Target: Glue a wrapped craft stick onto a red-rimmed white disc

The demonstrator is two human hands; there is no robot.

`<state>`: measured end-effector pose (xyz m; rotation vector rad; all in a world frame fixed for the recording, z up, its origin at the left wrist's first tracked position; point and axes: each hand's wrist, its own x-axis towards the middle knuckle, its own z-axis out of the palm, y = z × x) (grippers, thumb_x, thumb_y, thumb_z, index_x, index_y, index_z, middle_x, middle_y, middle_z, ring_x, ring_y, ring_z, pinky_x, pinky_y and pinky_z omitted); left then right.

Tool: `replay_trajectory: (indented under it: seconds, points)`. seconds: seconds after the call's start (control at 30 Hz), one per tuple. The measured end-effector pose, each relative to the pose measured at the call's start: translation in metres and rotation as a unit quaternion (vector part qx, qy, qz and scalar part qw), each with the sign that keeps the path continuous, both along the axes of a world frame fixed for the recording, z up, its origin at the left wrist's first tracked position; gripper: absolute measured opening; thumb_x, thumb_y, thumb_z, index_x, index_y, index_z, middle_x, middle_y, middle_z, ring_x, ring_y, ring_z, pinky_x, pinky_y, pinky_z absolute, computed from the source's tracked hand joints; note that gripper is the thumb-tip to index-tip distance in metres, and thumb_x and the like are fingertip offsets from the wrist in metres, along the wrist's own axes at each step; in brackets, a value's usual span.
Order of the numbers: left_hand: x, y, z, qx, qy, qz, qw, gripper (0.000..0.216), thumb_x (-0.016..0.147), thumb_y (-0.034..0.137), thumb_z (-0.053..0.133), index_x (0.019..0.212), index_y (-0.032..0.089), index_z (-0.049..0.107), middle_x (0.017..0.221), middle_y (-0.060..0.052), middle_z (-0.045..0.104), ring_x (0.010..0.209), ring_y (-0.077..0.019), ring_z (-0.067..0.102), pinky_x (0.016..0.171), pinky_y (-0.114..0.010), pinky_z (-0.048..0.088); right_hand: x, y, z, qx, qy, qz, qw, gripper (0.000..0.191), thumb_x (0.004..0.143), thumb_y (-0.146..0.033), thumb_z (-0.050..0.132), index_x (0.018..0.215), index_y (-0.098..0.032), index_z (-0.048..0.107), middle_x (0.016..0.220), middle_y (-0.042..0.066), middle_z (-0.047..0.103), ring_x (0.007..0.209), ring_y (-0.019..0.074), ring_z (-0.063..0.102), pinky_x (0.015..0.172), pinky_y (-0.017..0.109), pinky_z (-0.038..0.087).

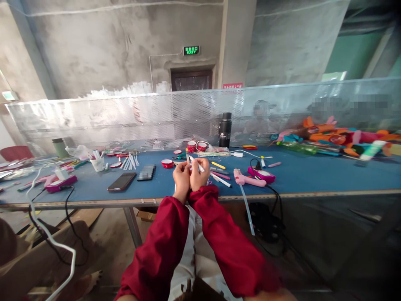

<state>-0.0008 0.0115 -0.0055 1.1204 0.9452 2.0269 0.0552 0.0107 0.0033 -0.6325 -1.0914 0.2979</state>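
Both my hands are raised together over the near edge of the blue table (313, 175), in red sleeves. My left hand (181, 174) is closed and pinches an upright yellow-tipped stick (187, 155). My right hand (199, 172) is closed round a white pen-like stick (198, 164) that points up and left. The two hands touch each other. Loose sticks and pens (219, 175) lie on the table just beyond my right hand.
A pink glue gun (249, 179) lies right of my hands, another (59, 183) at far left. A phone (122, 181), red tape rolls (196, 146), a black flask (225, 129), a cup (98, 163) and colourful foam pieces (328, 136) lie about. A perforated screen (125, 117) backs the table.
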Motion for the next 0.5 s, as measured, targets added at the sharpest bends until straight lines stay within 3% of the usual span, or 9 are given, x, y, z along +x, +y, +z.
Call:
replay_trajectory:
  seconds: [0.5]
  points:
    - [-0.0002,-0.0025,0.0019,-0.007,0.01,0.009,1.0,0.014,0.081,0.026,0.072,0.089,0.015,0.076,0.087,-0.008,0.076,0.074,-0.0165,0.066,0.072,-0.028,0.053,-0.0001,-0.0012,0.0013,0.001,-0.002,0.001,1.0,0.025,0.095,-0.047,0.057,0.089,-0.023,0.058,0.085,0.002,0.064,0.085,0.0203,0.061,0.077,0.033,0.05]
